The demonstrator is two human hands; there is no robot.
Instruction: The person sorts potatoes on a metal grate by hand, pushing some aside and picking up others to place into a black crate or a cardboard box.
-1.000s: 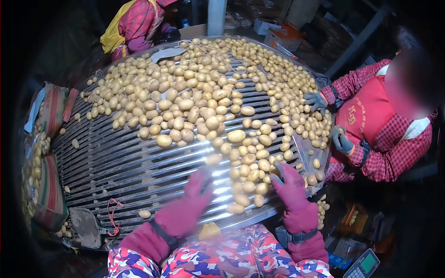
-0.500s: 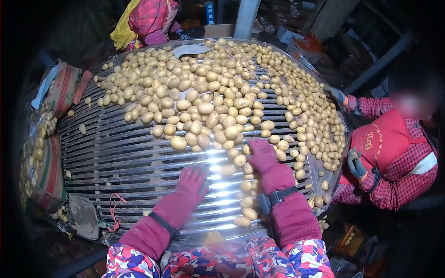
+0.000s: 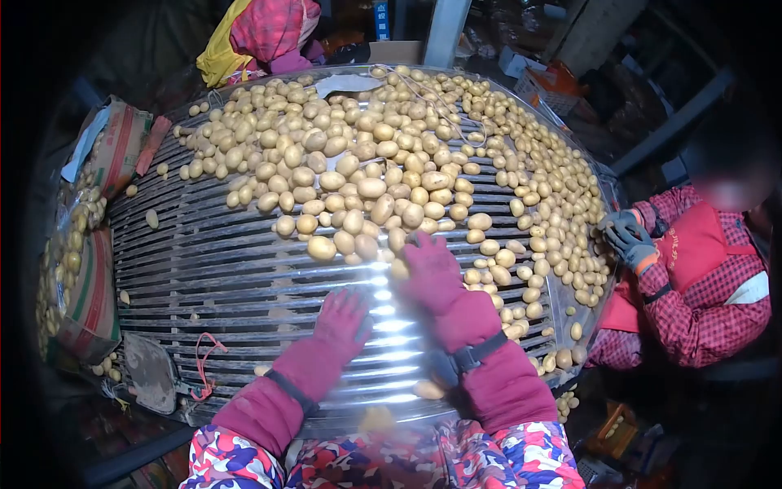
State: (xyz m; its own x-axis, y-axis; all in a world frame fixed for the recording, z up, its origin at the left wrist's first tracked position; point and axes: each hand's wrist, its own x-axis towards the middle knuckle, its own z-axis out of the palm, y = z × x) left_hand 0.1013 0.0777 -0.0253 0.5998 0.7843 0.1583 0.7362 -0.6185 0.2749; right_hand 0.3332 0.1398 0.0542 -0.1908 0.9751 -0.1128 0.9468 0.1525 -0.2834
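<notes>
Many potatoes lie spread over a slatted metal table. My left hand, in a maroon glove, rests over the bare slats near the middle, fingers spread and holding nothing. My right hand, gloved alike, is at the near edge of the pile, its fingers spread beside a few potatoes and its forearm blurred. A lone potato lies near the front edge, between my forearms.
At the right a person in a red apron has both gloved hands at the table's rim. Another person is at the far side. Filled sacks stand left, near a grey scoop-like plate and red cord.
My right hand has moved left, and the potatoes beside it have shifted. The right-hand person has brought both hands together. The whole view has shifted slightly.
</notes>
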